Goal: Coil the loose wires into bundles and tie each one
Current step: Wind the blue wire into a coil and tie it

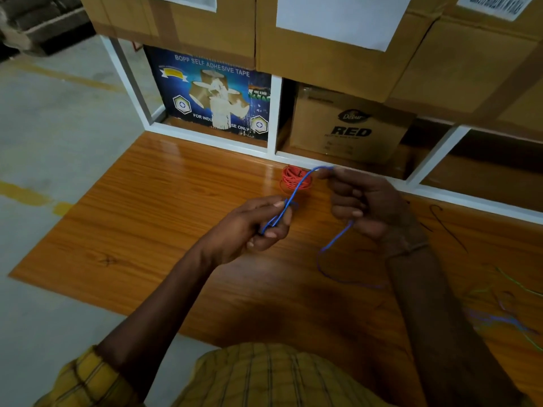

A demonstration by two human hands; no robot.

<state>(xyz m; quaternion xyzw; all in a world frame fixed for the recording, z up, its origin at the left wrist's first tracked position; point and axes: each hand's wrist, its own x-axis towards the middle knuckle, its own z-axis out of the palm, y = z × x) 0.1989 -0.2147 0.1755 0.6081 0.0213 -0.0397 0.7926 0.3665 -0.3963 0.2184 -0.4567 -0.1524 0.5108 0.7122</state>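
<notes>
Hands and wires over the table at frame centre

The left hand (pixel 258 227) and right hand (pixel 364 201) hold a thin blue wire (pixel 296 190) between them above the glossy wooden table (pixel 147 218); behind it lies a coiled red wire bundle (pixel 289 177), and loose thin wires (pixel 499 315) lie at lower right.

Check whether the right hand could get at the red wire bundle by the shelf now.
Probably not yet: the right hand is close to the red wire bundle with nothing between them, but its fingers pinch the blue wire.
</notes>
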